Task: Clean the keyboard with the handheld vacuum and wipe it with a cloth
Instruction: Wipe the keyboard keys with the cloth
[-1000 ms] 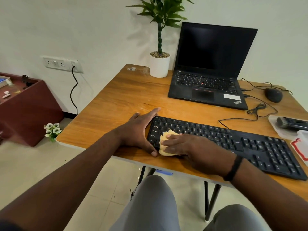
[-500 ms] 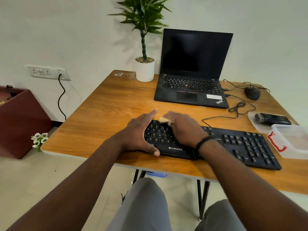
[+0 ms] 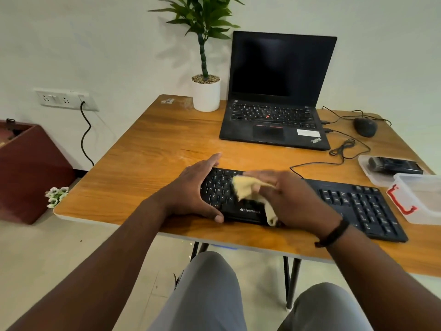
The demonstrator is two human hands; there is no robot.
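We see the left hand [image 3: 191, 187] spread flat, bracing the keyboard [image 3: 353, 206] at its left end on the table [image 3: 148, 163]. The right hand [image 3: 286, 197] grips the yellow cloth [image 3: 245, 189] over the letter keys, fingers blurred.

One view only, from a head-worn wide-angle camera. It looks forward and down across the table [image 3: 148, 149] from the near edge, above the person's knees. Both forearms enter from the bottom corners, and the left hand [image 3: 194, 187] and right hand [image 3: 292, 197] sit near frame centre over the keyboard [image 3: 358, 206]. The laptop [image 3: 276, 91] and wall fill the upper frame. Straight edges bow toward the borders. No second view shares the scene.
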